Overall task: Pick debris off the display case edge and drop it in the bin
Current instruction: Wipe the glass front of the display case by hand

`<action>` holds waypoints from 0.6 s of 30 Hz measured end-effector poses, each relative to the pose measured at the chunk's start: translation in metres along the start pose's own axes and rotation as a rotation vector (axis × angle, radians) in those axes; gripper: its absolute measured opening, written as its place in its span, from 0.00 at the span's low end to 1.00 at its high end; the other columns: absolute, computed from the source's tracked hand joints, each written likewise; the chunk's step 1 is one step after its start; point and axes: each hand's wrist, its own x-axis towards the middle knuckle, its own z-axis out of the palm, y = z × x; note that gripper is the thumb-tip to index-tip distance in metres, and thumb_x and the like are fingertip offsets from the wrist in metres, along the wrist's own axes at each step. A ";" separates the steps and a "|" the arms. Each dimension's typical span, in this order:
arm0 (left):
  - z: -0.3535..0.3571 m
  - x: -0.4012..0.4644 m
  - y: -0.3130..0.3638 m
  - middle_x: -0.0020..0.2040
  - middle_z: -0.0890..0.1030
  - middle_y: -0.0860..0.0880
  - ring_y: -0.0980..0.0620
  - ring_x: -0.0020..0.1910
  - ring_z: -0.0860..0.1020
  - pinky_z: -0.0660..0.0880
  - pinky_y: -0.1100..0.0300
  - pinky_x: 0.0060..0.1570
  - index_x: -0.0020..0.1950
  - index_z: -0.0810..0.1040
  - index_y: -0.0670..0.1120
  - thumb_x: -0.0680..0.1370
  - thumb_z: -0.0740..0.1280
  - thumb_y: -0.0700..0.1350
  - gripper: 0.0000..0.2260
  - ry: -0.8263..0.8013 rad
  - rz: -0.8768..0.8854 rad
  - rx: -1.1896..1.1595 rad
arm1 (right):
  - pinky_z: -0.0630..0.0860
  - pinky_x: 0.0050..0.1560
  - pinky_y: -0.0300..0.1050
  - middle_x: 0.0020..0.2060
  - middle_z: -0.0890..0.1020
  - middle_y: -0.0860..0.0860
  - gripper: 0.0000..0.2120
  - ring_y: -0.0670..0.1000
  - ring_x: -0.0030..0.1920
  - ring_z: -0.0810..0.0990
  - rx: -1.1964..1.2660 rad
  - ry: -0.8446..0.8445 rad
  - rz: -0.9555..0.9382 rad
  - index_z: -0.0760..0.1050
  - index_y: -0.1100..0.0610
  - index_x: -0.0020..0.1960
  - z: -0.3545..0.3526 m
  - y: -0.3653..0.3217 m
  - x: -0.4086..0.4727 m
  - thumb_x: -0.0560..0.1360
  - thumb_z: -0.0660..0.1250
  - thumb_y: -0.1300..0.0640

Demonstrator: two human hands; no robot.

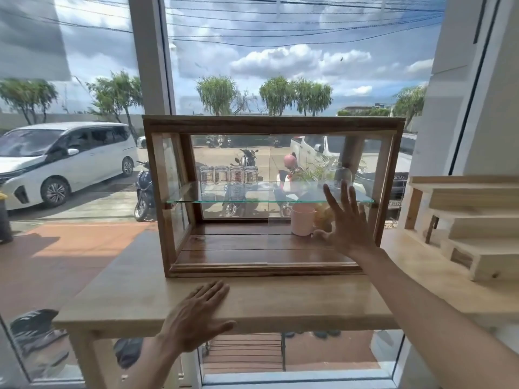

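A wooden display case (269,124) with glass panels stands on a light wooden table (134,293) by a window. My right hand (348,220) is flat with fingers spread against the case's right sliding glass pane. The palm of my left hand (196,313) rests flat on the table just in front of the case's bottom front edge (261,270). Neither hand holds anything. I see no debris on the edge and no bin in view.
Inside the case, several glass jars (229,175) sit on a glass shelf (269,197); a pink mug (302,223) stands on the floor of the case. Stepped wooden risers (466,220) stand at the right. A large window is behind.
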 end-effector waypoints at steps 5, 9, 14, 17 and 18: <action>0.007 0.002 -0.005 0.80 0.51 0.52 0.56 0.78 0.51 0.40 0.53 0.76 0.82 0.53 0.50 0.73 0.49 0.79 0.45 0.055 0.016 0.023 | 0.44 0.76 0.70 0.76 0.24 0.50 0.64 0.57 0.77 0.27 -0.036 0.002 0.006 0.29 0.42 0.78 0.013 -0.005 0.001 0.65 0.78 0.38; 0.010 0.002 -0.004 0.80 0.57 0.50 0.53 0.78 0.56 0.47 0.50 0.76 0.81 0.57 0.48 0.74 0.50 0.78 0.46 0.099 0.036 0.037 | 0.44 0.74 0.74 0.77 0.26 0.57 0.68 0.63 0.77 0.28 -0.088 -0.005 0.023 0.29 0.47 0.79 0.030 -0.008 0.001 0.62 0.78 0.35; 0.012 0.003 -0.004 0.78 0.62 0.47 0.50 0.77 0.61 0.53 0.46 0.75 0.79 0.62 0.45 0.74 0.51 0.78 0.45 0.150 0.057 0.073 | 0.45 0.72 0.76 0.77 0.29 0.61 0.69 0.68 0.77 0.31 -0.138 -0.003 0.013 0.30 0.51 0.79 0.037 -0.007 0.003 0.61 0.78 0.34; 0.014 0.004 -0.004 0.76 0.67 0.45 0.50 0.75 0.65 0.58 0.45 0.74 0.77 0.66 0.44 0.75 0.52 0.77 0.45 0.170 0.063 0.104 | 0.46 0.72 0.77 0.77 0.30 0.63 0.70 0.69 0.77 0.32 -0.160 -0.019 0.023 0.30 0.52 0.79 0.040 -0.013 0.004 0.60 0.78 0.34; 0.015 0.004 -0.004 0.76 0.67 0.46 0.50 0.75 0.66 0.59 0.45 0.74 0.77 0.66 0.44 0.74 0.52 0.77 0.45 0.167 0.064 0.103 | 0.46 0.72 0.77 0.77 0.29 0.62 0.70 0.69 0.76 0.31 -0.153 -0.024 0.027 0.30 0.52 0.79 0.041 -0.017 0.005 0.61 0.78 0.35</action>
